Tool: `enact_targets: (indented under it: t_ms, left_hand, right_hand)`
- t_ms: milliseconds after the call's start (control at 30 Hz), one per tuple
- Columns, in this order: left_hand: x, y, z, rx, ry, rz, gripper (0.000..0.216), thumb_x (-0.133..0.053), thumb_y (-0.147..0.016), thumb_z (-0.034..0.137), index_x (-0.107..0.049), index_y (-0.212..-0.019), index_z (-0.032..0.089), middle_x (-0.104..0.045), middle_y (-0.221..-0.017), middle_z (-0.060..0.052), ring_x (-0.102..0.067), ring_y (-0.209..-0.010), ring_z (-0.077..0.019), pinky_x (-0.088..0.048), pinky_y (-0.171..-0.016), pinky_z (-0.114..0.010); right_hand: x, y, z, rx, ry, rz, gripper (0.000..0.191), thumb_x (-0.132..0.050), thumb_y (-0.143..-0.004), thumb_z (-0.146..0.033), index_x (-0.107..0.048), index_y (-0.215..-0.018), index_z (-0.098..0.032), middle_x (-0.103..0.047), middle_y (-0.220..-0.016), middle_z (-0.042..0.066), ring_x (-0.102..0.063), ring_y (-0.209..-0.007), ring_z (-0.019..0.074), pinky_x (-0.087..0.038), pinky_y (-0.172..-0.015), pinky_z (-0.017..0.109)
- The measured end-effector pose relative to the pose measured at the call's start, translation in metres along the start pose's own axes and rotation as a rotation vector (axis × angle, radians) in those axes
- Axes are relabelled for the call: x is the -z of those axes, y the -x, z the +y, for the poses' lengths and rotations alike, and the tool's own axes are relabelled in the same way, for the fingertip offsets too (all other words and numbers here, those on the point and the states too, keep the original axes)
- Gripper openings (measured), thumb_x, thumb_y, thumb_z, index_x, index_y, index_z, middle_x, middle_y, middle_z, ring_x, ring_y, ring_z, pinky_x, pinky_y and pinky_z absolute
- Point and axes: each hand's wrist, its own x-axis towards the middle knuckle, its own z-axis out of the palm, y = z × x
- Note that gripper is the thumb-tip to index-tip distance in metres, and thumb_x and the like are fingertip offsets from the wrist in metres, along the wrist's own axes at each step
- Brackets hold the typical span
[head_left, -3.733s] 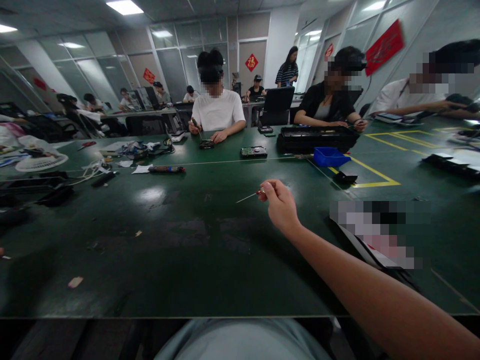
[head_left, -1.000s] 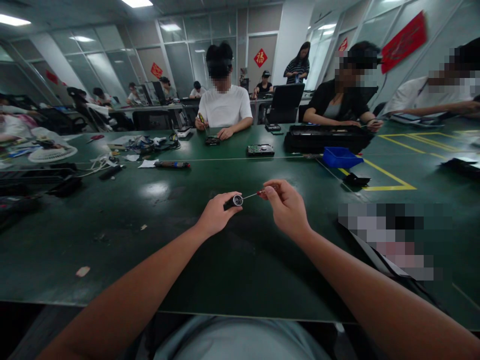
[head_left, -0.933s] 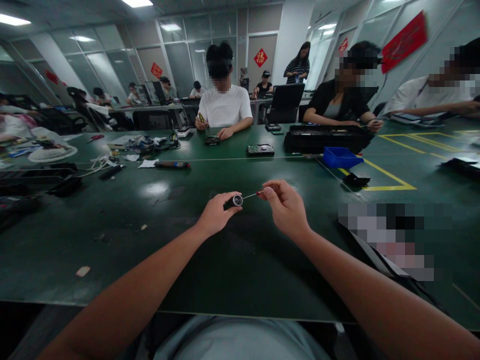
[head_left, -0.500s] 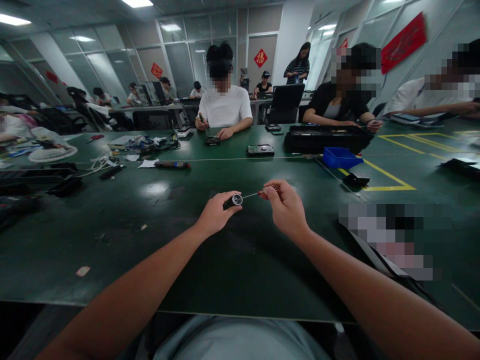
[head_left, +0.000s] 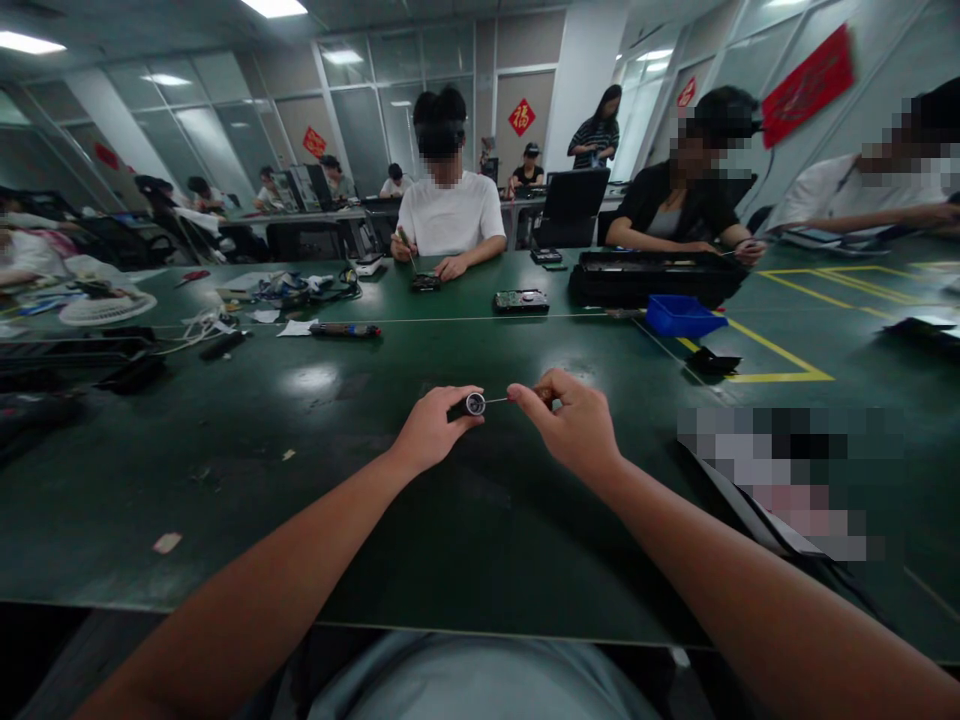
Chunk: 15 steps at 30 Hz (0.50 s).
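My left hand is closed on a small black cylindrical part with a round silver end face, held just above the green table. My right hand pinches a thin screwdriver by its reddish handle. The metal shaft runs left and its tip meets the part's silver face. Both forearms reach in from the bottom of the view.
Across the table, people work on small devices. A circuit board, a blue bin, a long black case and a small black piece lie beyond my hands. Cables and tools clutter the far left. A flat device lies at my right.
My left hand came in with the black part since the earliest frame. In the last half second my right hand slid closer to it, so less shaft shows between the hands.
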Motion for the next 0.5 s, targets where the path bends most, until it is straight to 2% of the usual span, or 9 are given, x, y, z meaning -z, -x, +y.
enact_targets:
  t_ms: [100,233,333,433,500]
  left_hand:
    - [-0.0001,-0.0001,-0.0005,-0.006,-0.002,0.004,0.04,-0.07,-0.087,0.03,-0.063,-0.127,0.028,-0.068,-0.121,-0.003,-0.058,-0.114,-0.0233,-0.043,-0.103,-0.042]
    - [-0.0008,-0.0002,0.0004,-0.014,-0.006,-0.002,0.04,-0.071,-0.087,0.031,-0.063,-0.126,0.028,-0.068,-0.12,-0.003,-0.059,-0.113,-0.0233,-0.044,-0.101,-0.041]
    - [-0.0011,-0.0002,0.001,-0.009,-0.013,-0.022,0.041,-0.071,-0.087,0.03,-0.063,-0.127,0.028,-0.068,-0.12,-0.003,-0.059,-0.112,-0.0237,-0.044,-0.101,-0.041]
    - [-0.001,-0.0001,0.0003,-0.012,-0.013,-0.017,0.04,-0.07,-0.088,0.031,-0.063,-0.127,0.028,-0.068,-0.12,-0.003,-0.059,-0.111,-0.0235,-0.045,-0.1,-0.041]
    - [-0.0008,-0.0002,-0.0005,-0.02,-0.008,-0.003,0.039,-0.07,-0.088,0.031,-0.063,-0.127,0.028,-0.068,-0.119,-0.003,-0.059,-0.111,-0.0229,-0.044,-0.1,-0.041]
  right_hand:
    - [0.001,0.0004,-0.0009,0.057,-0.05,-0.037,0.021,-0.063,-0.089,-0.042,-0.06,-0.079,-0.023,-0.065,-0.072,0.001,-0.059,-0.064,0.0165,-0.045,-0.06,0.03]
    - [0.0018,0.0005,-0.0022,0.142,-0.086,-0.114,0.008,-0.057,-0.09,-0.029,-0.062,-0.093,-0.023,-0.069,-0.087,0.005,-0.066,-0.08,0.0204,-0.051,-0.073,0.035]
    - [0.0024,0.0004,-0.003,0.115,-0.1,-0.147,0.015,-0.054,-0.092,-0.031,-0.064,-0.1,-0.023,-0.07,-0.087,0.004,-0.066,-0.079,0.0203,-0.05,-0.072,0.034]
    - [0.0029,0.0005,-0.004,0.04,-0.073,-0.153,0.03,-0.045,-0.099,-0.04,-0.068,-0.09,-0.024,-0.067,-0.07,0.001,-0.064,-0.064,0.0174,-0.045,-0.062,0.031]
    - [0.0026,0.0009,-0.0045,0.026,-0.05,-0.148,0.035,-0.042,-0.1,-0.042,-0.068,-0.087,-0.024,-0.067,-0.068,0.001,-0.062,-0.06,0.0166,-0.042,-0.059,0.03]
